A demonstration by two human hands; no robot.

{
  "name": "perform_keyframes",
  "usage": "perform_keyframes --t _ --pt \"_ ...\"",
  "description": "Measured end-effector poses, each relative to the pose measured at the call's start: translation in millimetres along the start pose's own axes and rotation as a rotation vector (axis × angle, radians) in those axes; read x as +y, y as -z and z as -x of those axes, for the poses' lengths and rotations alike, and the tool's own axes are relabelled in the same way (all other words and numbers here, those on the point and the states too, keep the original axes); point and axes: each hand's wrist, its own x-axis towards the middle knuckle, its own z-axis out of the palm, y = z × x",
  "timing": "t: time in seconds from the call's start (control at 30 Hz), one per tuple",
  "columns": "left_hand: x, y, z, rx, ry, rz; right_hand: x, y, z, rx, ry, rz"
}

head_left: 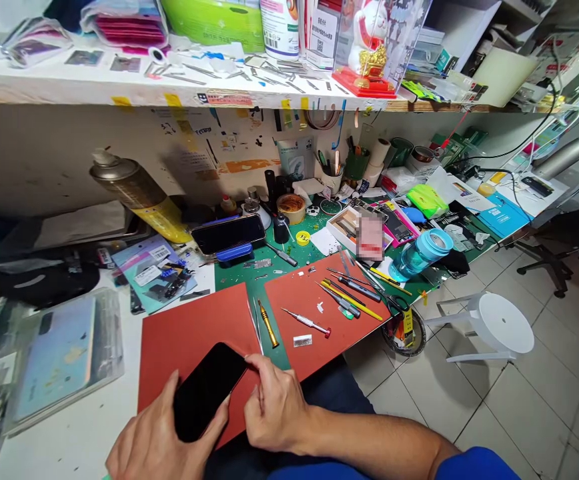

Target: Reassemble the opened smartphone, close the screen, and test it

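Observation:
A smartphone (209,392) with a dark screen lies tilted in my left hand (164,433), thumb along its lower right edge and fingers round the left side. My right hand (277,403) is at the phone's upper right corner, its index fingertip against the edge and the other fingers curled in. Whether something small is pinched there is hidden. Beneath are red work mats (189,333). Just beyond my right hand lie a gold screwdriver (268,325), slim tweezers (256,327), a silver screwdriver with a red end (307,322) and a small silver piece (302,341).
Several pens and tools (352,293) lie on the right mat beside a blue bottle (419,255). Another phone (229,235) leans on a blue stand. A spray can (139,193) tilts at left. A shelf (219,90) overhangs the bench; a white stool (502,323) stands right.

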Motion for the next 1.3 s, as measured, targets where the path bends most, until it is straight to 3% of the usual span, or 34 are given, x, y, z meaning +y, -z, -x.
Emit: perform_keyframes --t 0.57,1.3 --pt "-2.7 -4.0 6.1 0.078 -0.111 -0.005 1.5 1.4 4.3 0.088 0.046 -0.074" --pt "-1.8 -2.5 10.0 0.065 -0.111 0.027 0.2 3.6 7.6 0.059 -0.001 -0.14"
